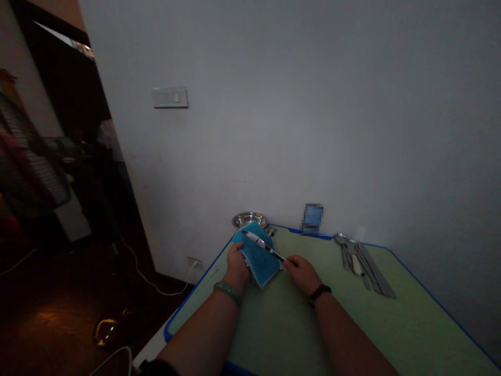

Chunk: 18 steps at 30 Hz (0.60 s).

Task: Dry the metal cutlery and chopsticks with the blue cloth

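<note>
My left hand (237, 262) is closed on the edge of a blue cloth (263, 266), which spreads out over and beyond my fingers. In my right hand (302, 272) is the handle of a table knife (256, 239). Its shiny blade lies across the top of the cloth, pointing up and to the left. Just behind the cloth stands a round steel bowl (249, 218), partly covered by it. Some cutlery (271, 230) shows beside the bowl, mostly hidden by the cloth.
A green table (289, 324) with a blue rim stands against a pale wall. At its right lie several spoons and knives (362, 263) in a group. A blurred-out upright object (313, 218) leans at the back edge. A white cable (164, 292) hangs from a wall socket (194, 262).
</note>
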Each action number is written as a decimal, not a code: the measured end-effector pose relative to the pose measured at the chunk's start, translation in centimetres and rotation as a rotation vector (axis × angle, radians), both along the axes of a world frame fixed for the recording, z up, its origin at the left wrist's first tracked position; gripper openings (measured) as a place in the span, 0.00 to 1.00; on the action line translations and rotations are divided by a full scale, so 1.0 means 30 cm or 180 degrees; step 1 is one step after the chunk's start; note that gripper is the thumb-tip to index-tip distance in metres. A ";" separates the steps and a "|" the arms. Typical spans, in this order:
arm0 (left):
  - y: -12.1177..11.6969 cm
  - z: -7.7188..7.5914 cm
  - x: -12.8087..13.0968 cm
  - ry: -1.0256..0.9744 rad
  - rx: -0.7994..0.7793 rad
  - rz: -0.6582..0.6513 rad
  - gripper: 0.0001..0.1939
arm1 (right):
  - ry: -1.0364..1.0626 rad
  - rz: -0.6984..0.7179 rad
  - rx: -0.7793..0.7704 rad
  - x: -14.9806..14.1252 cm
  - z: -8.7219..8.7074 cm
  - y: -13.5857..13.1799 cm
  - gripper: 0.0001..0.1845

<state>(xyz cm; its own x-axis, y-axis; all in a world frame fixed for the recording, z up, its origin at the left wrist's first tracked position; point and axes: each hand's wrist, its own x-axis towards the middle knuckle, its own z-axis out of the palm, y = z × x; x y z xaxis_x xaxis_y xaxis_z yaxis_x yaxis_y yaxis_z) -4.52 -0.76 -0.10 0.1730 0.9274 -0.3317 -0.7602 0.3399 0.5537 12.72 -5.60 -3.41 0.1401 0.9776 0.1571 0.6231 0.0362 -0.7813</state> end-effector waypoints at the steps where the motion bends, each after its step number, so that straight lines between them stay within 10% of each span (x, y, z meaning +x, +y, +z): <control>1: 0.002 -0.003 0.000 0.0012 0.0010 0.0021 0.23 | -0.0014 -0.0005 -0.0010 0.000 0.001 0.000 0.15; 18: 0.019 -0.024 -0.005 -0.0025 -0.0046 0.0173 0.22 | 0.0110 0.0121 -0.0071 -0.004 -0.016 -0.002 0.10</control>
<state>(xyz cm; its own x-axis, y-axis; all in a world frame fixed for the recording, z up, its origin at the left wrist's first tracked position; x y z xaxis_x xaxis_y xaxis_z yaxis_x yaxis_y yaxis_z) -4.67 -0.19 -0.83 0.1250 0.9306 -0.3439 -0.7821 0.3057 0.5430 12.60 -5.66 -3.88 0.1078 0.9855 0.1308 0.5943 0.0416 -0.8032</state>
